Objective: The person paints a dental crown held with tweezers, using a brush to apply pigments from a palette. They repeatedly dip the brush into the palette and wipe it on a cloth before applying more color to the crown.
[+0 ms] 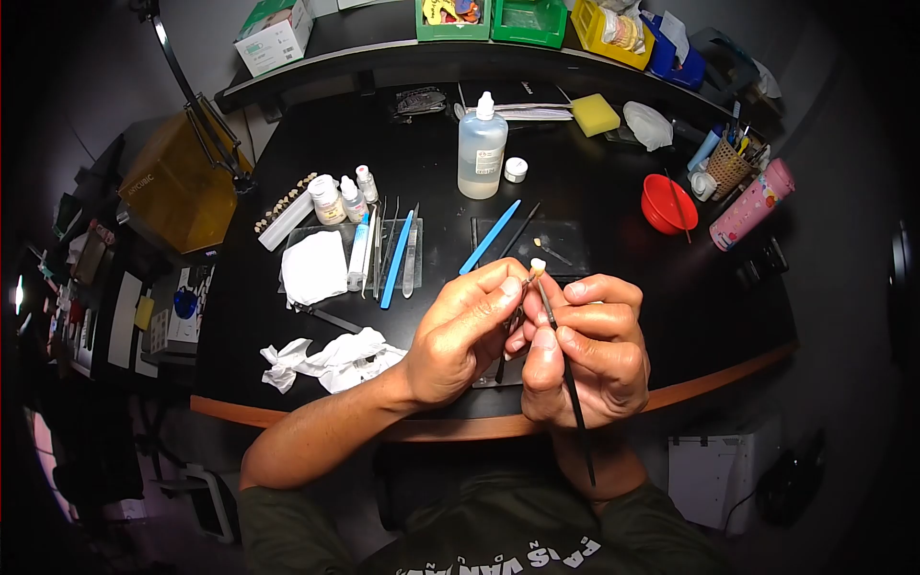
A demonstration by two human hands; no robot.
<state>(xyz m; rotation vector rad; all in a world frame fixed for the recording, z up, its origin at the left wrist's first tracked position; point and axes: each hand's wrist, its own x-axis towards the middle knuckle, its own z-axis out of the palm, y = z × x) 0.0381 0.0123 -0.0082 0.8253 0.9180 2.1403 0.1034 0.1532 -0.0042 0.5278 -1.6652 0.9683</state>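
Note:
My right hand [604, 359] pinches a thin dark-handled brush [574, 398], its tip pointing up at a small whitish tooth crown [539, 264]. Close beside it, my left hand [465, 321] is closed around a slim tool, metallic near the fingertips; its kind is mostly hidden by the fingers. The crown sits just above my left fingertips, and how it is held cannot be made out. Behind the hands lies a dark slab [565, 240] with a blue-handled tool [491, 236] and a black-handled tool [522, 230] on its left side.
A large squeeze bottle [481, 153] and a small white jar [516, 170] stand at the back. To the left are small bottles [328, 201], hand tools [398, 259], a folded white cloth [314, 268] and crumpled tissue [350, 359]. A red bowl [661, 204] and pink flask [752, 206] stand right.

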